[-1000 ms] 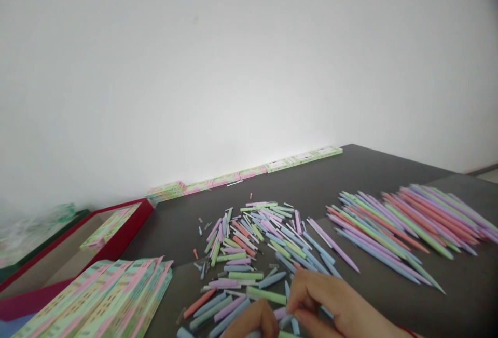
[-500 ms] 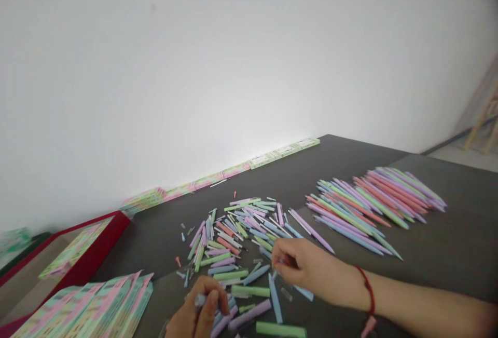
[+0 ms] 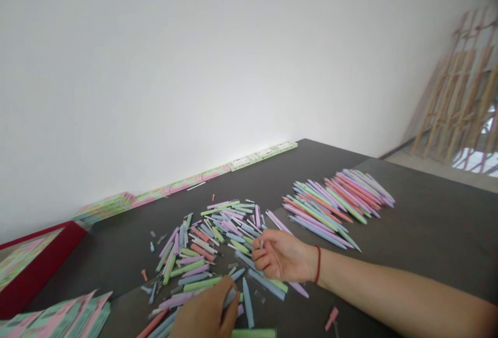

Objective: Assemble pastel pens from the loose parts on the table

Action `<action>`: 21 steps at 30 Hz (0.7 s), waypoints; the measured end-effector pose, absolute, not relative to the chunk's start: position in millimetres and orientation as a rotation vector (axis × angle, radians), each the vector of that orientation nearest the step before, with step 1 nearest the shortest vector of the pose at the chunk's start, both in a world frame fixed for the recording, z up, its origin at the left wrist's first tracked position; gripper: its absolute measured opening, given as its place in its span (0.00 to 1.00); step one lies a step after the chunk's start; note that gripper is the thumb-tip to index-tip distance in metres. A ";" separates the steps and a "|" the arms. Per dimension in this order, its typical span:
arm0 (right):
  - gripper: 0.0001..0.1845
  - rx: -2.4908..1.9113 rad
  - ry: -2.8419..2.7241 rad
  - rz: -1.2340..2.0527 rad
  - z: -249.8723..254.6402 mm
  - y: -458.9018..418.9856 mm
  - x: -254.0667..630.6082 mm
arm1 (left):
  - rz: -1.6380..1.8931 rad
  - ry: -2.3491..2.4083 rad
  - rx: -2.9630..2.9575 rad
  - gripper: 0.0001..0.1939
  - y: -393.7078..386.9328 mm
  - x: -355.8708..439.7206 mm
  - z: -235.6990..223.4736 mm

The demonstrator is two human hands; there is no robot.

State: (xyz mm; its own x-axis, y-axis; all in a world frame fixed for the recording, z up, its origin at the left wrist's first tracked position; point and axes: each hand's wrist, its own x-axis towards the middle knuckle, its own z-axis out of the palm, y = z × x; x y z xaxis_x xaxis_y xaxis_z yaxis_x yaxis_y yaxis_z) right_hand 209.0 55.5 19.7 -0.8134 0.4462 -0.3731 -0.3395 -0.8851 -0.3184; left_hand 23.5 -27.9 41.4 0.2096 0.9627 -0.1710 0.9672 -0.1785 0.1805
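My left hand (image 3: 204, 311) is closed round a pale blue-grey pen part (image 3: 229, 297) at the bottom of the head view, over the near side of a pile of loose pen parts. Most of that part is hidden by the fingers. To the right, my right hand (image 3: 280, 256) has turned its palm partly toward me, fingers curled in. A small pale blue piece (image 3: 261, 245) shows between thumb and forefinger. Around both hands lie pastel pen barrels, such as a blue one (image 3: 248, 302), along with thin refills and small clear bits.
Whole pens (image 3: 322, 208) lie side by side in a slanted row to the right. Printed flat boxes (image 3: 241, 163) line the wall. A red-sided box (image 3: 42, 265) and printed packets (image 3: 58, 317) are at left. Wooden frames (image 3: 459, 94) lean at far right.
The view has swung right, so the table's things sit further left. My right hand has turned its palm up and shows the small piece. My left hand remains closed on its pen part.
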 end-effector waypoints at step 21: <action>0.04 -0.979 -1.152 2.017 21.0 61.4 209.3 | -0.152 1.457 2.792 0.08 125.7 55.2 42.4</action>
State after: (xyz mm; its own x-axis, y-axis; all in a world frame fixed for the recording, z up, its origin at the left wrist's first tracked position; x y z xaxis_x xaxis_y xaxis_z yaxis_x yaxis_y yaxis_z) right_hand 209.3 61.4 21.0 -0.5395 0.7876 -0.2976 -0.1437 -0.4344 -0.8892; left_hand 55.2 125.7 42.4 0.5683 0.8188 -0.0806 0.8178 -0.5730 -0.0542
